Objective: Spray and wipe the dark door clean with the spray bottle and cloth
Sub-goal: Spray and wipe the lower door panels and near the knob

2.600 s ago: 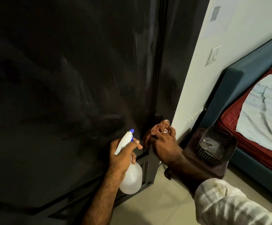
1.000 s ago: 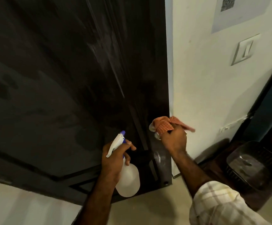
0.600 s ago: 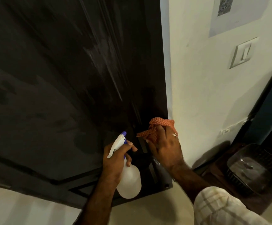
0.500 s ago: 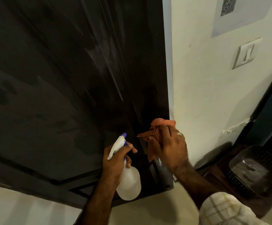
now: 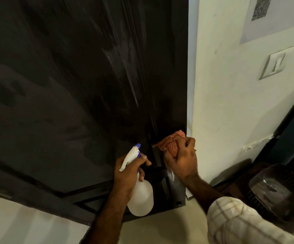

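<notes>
My right hand [image 5: 181,159] has its fingers curled tight round the cloth [image 5: 170,143], which is bunched into a soft wad poking out above and to the left of my knuckles and pressed against the door [image 5: 72,85] at its right edge, low down. My left hand [image 5: 127,175] is wrapped round the neck of the spray bottle [image 5: 140,196], just left of the cloth hand; the forefinger lies along the front under the nozzle, which points up at the door, and the pale round body hangs below my palm. I judge the cloth to be limp and light, with no shape of its own, so it only works if I keep it balled in the fist and push through it with the palm; a loose corner sticking out to the left could flap or drag. The bottle looks like thin translucent plastic, and I cannot tell how full it is, so the weight is a guess, probably modest. The neck is the right place to hold it, since the round belly would be slick if wet and could slip. The door is stiff and glossy, with pale streaks higher up, well above both hands, that I take to be spray or smears yet to be wiped.
</notes>
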The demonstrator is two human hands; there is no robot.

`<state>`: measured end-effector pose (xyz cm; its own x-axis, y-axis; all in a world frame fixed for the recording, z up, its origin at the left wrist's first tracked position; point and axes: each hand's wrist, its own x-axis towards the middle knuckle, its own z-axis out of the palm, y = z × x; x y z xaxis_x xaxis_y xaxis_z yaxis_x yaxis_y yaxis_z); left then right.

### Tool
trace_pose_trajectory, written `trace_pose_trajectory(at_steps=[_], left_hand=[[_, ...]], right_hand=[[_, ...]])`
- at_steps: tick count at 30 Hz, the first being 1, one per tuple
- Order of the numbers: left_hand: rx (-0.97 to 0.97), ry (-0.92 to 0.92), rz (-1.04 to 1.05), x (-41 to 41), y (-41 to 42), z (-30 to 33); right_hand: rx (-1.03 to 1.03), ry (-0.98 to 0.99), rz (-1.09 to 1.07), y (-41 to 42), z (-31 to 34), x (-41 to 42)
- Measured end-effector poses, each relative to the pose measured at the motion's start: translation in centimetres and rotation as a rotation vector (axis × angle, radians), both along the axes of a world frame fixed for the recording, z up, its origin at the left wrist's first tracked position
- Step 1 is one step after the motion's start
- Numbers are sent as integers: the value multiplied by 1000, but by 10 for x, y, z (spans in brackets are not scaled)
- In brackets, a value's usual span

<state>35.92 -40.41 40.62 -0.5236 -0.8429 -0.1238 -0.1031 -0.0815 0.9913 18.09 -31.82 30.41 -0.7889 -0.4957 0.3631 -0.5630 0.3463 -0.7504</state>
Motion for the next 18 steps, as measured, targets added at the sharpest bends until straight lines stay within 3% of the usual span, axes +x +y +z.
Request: trace_pose_trajectory(at_steps=[2, 5, 6, 8, 10, 12, 16, 18], left_hand=[[-2, 12, -16, -1, 2, 1], [20, 16, 1, 0, 2, -1], [36, 13, 18, 0, 1, -2], [52, 10, 31, 0, -3, -3], [49, 23, 31, -2, -6, -2], [45, 29, 33, -5, -10, 0], [22, 23, 19, -14, -15, 0], [10, 19, 19, -17, -16, -2]], right_hand=[[-279, -462, -75, -17, 3, 10], [-800, -1414, 18, -32, 36, 14], [-882, -1587, 69, -33, 43, 11], [-937, -1627, 67, -30, 55, 11], [-719, -1330, -103, -28, 52, 12], [-294, -714, -233, -22, 36, 12], [233, 388, -72, -21, 2, 12], [365, 734, 66, -19, -1, 8]])
